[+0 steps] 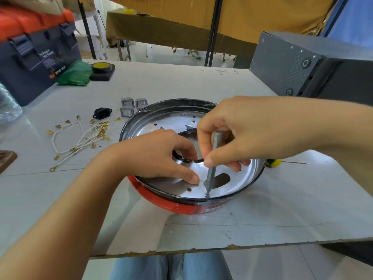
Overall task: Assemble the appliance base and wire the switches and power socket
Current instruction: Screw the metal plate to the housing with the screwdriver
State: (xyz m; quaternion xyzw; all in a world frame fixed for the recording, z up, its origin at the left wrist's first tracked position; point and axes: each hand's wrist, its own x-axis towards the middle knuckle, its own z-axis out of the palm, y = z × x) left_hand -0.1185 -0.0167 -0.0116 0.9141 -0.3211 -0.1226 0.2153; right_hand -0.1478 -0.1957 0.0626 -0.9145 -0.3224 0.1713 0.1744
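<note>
- Appliance base (pixel 161 201), red-and-black shell, sitting near front edge of table (pixel 201 83), silver inner plate (pixel 171 120) seated inside.
- Right hand (pixel 238 132) pinching a grey metal driver tool (pixel 213 158), held near upright, tip on a fastener (pixel 207 195) at the near rim of the plate.
- Left hand (pixel 159 156) pressing down on the plate, fingers fairly straight, index tip just beside the tool shaft; holding nothing.
- Stage judged as early: still fixing plate to base. One more fastener visible at far rim; others cannot be told.
- Wiring not started, by the look: three grey switches (pixel 133 107) and black power socket (pixel 102 113) loose on table, left of base, nothing attached.
- White wires (pixel 80 142) with gold terminals in a loose heap further left, unconnected.
- Yellow-handled screwdriver (pixel 274 163) lying just right of base, unused.
- Toolbox (pixel 36 55), tape roll (pixel 101 66), green bag (pixel 76 74) at far left of table.
- Left to do: finish fasteners, mount switches and socket, run wires.
</note>
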